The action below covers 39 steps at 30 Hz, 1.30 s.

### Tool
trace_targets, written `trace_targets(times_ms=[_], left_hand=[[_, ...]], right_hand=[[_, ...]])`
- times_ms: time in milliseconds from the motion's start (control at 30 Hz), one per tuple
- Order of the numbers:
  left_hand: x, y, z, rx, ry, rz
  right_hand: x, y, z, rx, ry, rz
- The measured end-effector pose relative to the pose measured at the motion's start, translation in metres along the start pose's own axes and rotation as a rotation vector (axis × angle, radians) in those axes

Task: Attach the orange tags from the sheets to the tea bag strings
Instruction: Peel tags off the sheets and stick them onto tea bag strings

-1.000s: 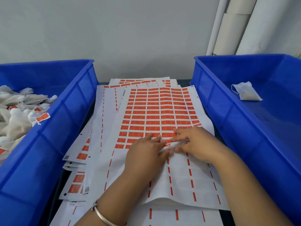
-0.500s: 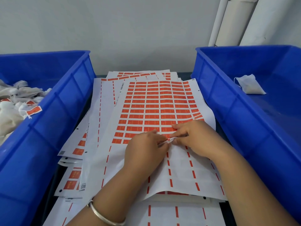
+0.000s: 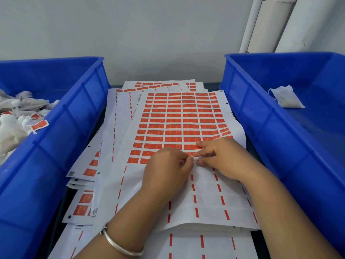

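Between two blue plastic bins, my left hand and right hand now pinch a white string, lifted off the orange-tag sheet; attachment underway.

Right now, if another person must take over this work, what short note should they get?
Left hand and right hand: fingertips meet on the top tag sheet, pinching something small and white between them; whether it is a string I cannot tell.
Left bin: pile of tea bags, some already with orange tags.
Right bin: one tea bag, no tag visible on it.
Done: near rows of the sheet are peeled.
Left: many tags remain.
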State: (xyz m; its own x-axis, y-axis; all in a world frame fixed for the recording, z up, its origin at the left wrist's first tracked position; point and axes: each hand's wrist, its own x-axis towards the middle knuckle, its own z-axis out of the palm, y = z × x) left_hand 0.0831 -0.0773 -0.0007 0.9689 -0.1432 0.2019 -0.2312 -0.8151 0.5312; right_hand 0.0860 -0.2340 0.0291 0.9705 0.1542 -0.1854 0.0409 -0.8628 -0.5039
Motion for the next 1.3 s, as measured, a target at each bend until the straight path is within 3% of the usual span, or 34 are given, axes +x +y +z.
trace_targets(times_ms=[300,700,967,1133,1300], left_hand=[[0.007,-0.004,-0.001,-0.223,0.079,-0.248],[0.006,-0.005,-0.008,-0.463,0.2,-0.403],[0.009,-0.005,-0.022,-0.792,0.232,-0.556],[0.011,-0.001,-0.033,-0.931,0.224,-0.592],[0.004,0.008,-0.041,-0.975,0.157,-0.461]], right_hand=[[0.001,0.004,0.0,0.253,0.162,-0.026],[-0.007,-0.002,-0.004,0.176,0.184,-0.079],[-0.018,-0.026,-0.014,0.428,0.332,-0.177],[-0.031,-0.048,-0.016,0.555,0.33,-0.303],[-0.035,-0.056,-0.005,0.756,0.203,-0.433]])
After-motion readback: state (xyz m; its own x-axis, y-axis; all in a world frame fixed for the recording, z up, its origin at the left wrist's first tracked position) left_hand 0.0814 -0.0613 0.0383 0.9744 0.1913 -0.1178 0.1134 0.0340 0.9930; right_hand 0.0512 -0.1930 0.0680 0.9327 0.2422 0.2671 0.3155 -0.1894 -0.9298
